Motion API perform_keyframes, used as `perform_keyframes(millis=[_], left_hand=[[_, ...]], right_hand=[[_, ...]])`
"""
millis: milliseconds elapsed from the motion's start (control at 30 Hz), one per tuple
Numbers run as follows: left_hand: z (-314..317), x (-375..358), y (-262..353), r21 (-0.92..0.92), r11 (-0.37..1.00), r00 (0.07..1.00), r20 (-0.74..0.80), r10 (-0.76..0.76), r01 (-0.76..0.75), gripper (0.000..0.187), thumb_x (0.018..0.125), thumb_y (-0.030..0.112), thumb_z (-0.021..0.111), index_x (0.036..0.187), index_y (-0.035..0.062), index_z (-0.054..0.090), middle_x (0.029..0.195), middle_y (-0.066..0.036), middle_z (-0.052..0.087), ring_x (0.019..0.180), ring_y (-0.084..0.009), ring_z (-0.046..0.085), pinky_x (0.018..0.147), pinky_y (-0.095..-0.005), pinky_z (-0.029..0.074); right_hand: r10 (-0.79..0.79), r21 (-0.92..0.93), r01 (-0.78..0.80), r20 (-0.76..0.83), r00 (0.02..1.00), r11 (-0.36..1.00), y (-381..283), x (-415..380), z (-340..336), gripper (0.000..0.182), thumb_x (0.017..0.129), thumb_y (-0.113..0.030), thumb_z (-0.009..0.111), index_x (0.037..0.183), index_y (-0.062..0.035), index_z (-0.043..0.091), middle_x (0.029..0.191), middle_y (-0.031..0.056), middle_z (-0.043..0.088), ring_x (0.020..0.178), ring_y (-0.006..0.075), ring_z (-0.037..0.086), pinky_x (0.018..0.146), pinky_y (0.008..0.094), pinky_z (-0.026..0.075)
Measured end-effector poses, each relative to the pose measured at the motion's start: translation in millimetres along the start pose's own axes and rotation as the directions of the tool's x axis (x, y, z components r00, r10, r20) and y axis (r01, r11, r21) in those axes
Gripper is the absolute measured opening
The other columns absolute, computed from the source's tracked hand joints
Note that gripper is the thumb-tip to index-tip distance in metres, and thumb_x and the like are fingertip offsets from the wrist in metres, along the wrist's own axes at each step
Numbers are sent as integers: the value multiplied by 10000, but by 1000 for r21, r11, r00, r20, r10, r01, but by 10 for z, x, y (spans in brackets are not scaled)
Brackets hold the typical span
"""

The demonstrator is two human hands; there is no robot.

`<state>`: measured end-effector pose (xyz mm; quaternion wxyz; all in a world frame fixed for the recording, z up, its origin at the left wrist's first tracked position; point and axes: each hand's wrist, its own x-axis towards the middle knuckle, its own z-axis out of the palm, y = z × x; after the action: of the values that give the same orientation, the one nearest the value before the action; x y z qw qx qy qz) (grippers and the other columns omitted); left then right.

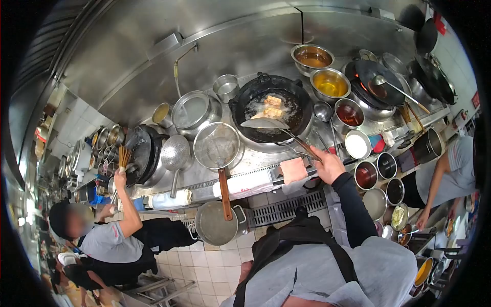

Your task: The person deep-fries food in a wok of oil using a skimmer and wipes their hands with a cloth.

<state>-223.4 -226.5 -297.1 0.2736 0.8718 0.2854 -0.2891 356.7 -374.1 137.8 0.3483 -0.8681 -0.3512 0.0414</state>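
Note:
My right hand (329, 166) grips the handle of a wok spatula (264, 123) at the stove's front edge. The spatula's broad metal blade lies over the near side of a black wok (239, 110) of bubbling dark oil. Golden fried pieces of food (272, 106) float in the oil just beyond the blade. My left hand (245, 269) hangs low beside my dark apron, mostly hidden, and its fingers do not show clearly.
A wire strainer (216, 146) and a perforated ladle (175, 153) lie left of the wok. Oil bowls (330, 84) stand behind right, sauce pots (365, 175) nearer. A tall pot (216, 225) stands below the counter. Co-workers (110, 240) work at both sides, one holding a bamboo brush (124, 156).

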Motion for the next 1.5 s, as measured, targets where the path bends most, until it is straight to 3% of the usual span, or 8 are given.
perform_keyframes(millis=[567,700,800,900,1067,1167,1233,1500], left_hand=[[-1120,58,669,-915,300,907,138,-398,271,240,839,265,564,879,37,626,830,-193,654,745,-337,646,627,-422,518],[-951,-61,760,-811,522,938,91,-336,265,280,832,301,579,920,40,631,877,-196,659,765,-350,645,650,-426,527],[-525,-121,581,-219,973,998,20,-63,66,314,827,328,590,950,42,635,913,-198,662,781,-360,643,667,-429,533],[158,18,391,100,995,998,-49,27,-22,387,776,464,586,865,98,672,912,-185,660,841,-360,635,744,-431,520],[-507,-489,955,-442,856,956,17,-293,270,334,842,333,541,952,28,626,891,-206,656,782,-362,643,664,-443,526],[-920,-597,1436,-895,251,802,171,-572,370,273,894,196,505,1025,-30,584,873,-220,648,741,-362,645,602,-442,530],[-918,-580,1423,-821,461,872,86,-482,336,254,894,127,488,1062,-60,529,883,-217,627,717,-334,643,551,-401,518],[-1361,-999,2059,-891,70,639,264,-722,448,278,888,128,528,1078,-69,477,931,-186,616,704,-288,659,507,-336,515]], right_hand=[[104,324,-102,10,994,940,278,282,545,480,837,-136,522,1311,-72,482,1110,287,578,1027,386,585,873,405,463],[96,134,-79,-131,987,988,304,364,218,528,817,-78,540,1335,-164,484,955,230,625,869,386,609,765,408,488],[39,-35,-45,-157,987,998,735,588,478,569,804,-89,560,1352,-205,458,839,183,549,759,395,581,689,465,476],[25,-110,-38,-110,994,993,1119,705,723,568,808,-109,576,1352,-210,445,903,166,501,763,384,575,676,475,475],[-288,-214,227,-325,901,950,793,516,484,390,791,-103,574,1179,-100,540,1065,163,507,926,335,555,755,446,475],[-123,251,62,232,965,966,1081,-192,1111,128,787,-123,544,872,-48,606,894,186,587,892,376,559,772,464,446],[-13,69,-43,654,756,997,1747,-501,1825,200,792,-215,553,853,-46,642,875,217,592,884,382,576,770,461,472],[534,-372,-388,668,519,843,3239,-487,2932,338,745,-172,591,1037,-13,655,1175,255,570,1101,362,561,936,408,463]])
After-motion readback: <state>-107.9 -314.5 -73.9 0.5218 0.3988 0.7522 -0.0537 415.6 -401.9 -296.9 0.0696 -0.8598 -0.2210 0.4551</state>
